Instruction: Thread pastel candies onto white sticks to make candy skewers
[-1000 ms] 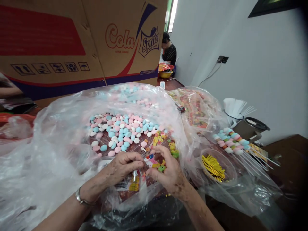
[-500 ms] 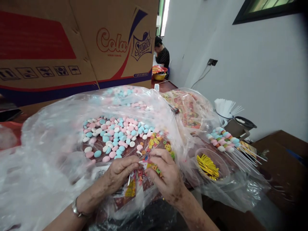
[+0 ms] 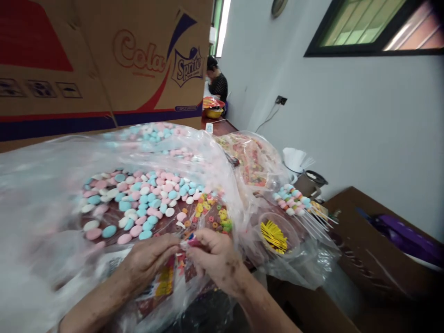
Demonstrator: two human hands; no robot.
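My left hand [image 3: 149,256] and my right hand [image 3: 213,256] meet at the table's near side, fingertips close together. Between them is a small clear plastic wrapper [image 3: 183,245] with a bit of blue and pink, pinched by both hands; its contents are mostly hidden. Printed packaging with a yellow part [image 3: 164,280] lies below my left hand. Just beyond are pink, blue and white candies [image 3: 142,199] on the table, and small colourful rings [image 3: 210,210] lie near my right hand. A big clear plastic bag [image 3: 208,152] spreads around them.
A large cardboard box [image 3: 138,97] stands behind. On the right are a bowl [image 3: 293,231] of gold ties [image 3: 274,237], candy skewers [image 3: 293,199], white sticks [image 3: 294,159], a dark jug [image 3: 308,182] and another bag of rings [image 3: 253,162]. A person [image 3: 218,83] sits far back.
The view has turned right, so things appear further left. My hands have drawn closer together, and my right fingers have closed more tightly around the wrapper.
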